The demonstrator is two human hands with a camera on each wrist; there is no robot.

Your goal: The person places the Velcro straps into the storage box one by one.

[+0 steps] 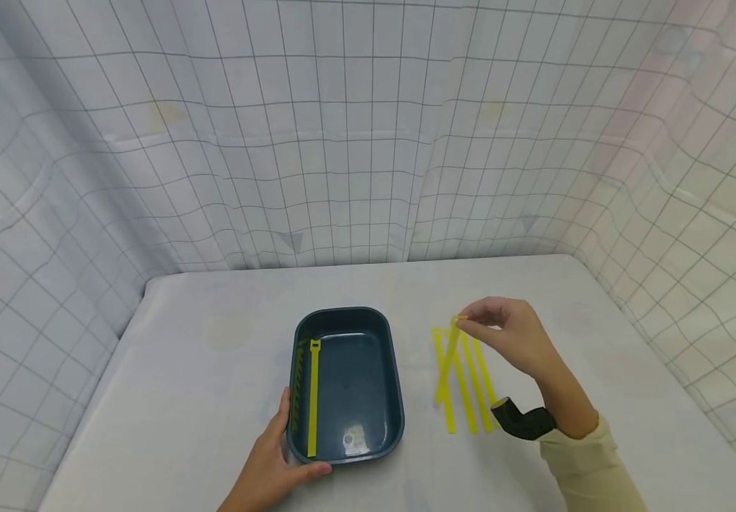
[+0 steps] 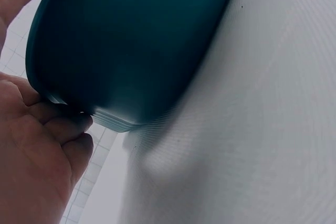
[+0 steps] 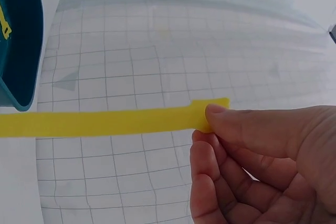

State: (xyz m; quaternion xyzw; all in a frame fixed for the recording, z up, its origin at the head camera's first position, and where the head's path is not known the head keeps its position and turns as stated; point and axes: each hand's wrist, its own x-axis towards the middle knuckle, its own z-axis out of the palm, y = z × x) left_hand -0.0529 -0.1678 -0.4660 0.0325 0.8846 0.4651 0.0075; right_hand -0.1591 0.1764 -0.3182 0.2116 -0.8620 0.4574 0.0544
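Right hand (image 1: pixel 508 334) pinching a strap (image 1: pixel 449 363) by its wide end, loose straps (image 1: pixel 468 387) below it! Left hand (image 1: pixel 273 453) grips the tray (image 1: pixel 361 384) before it, another strap (image 1: pixel 313 402) inside, beyond the thumb.

Tray (image 1: pixel 358 387) in all three views

Left of fingers of right hand (image 1: pixel 511 333), passage was crossed by pinched yellow strip (image 1: pixel 449 359), then barred by tray wall (image 1: pixel 398 405). Beneath fingers, loose strips (image 1: pixel 464 391) were spread. On curtain (image 1: pixel 355 171) side of fingers, room was left. Near-left tray corner was blocked by left hand (image 1: pixel 272 451).
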